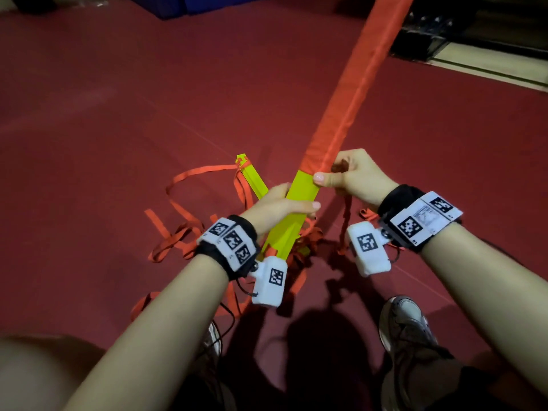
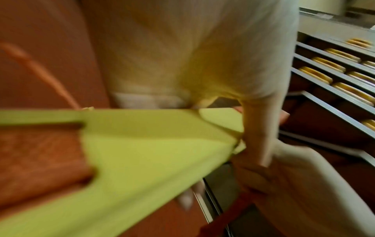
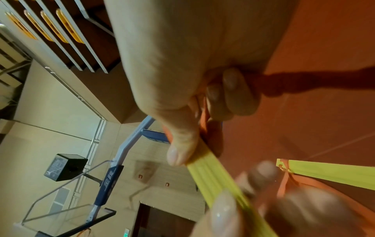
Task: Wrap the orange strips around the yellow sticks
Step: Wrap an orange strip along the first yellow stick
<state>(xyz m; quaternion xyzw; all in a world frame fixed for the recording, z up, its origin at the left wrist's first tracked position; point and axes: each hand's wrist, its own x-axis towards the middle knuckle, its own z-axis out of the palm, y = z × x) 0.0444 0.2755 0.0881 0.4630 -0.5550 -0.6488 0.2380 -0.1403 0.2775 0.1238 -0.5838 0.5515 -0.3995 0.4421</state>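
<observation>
Holding a yellow stick (image 1: 299, 191) up over the red floor (image 1: 103, 114), I see most of it is covered in an orange strip (image 1: 350, 93). My left hand (image 1: 275, 207) is curled round its bare yellow part. My right hand (image 1: 355, 176) pinches the edge of the orange with thumb and bent fingers. Another yellow stick (image 1: 252, 180) lies below, with loose orange strips (image 1: 181, 232) tangled around it. My shoe (image 1: 406, 321) is near.

Both forearms reach forward, each wrist wearing a black band with white marker tags. The left hand (image 1: 277, 204) curls round what it holds, thumb laid across the top. The right hand (image 1: 354, 176) pinches just above that grip, thumb pressing inward, fingers folded.
</observation>
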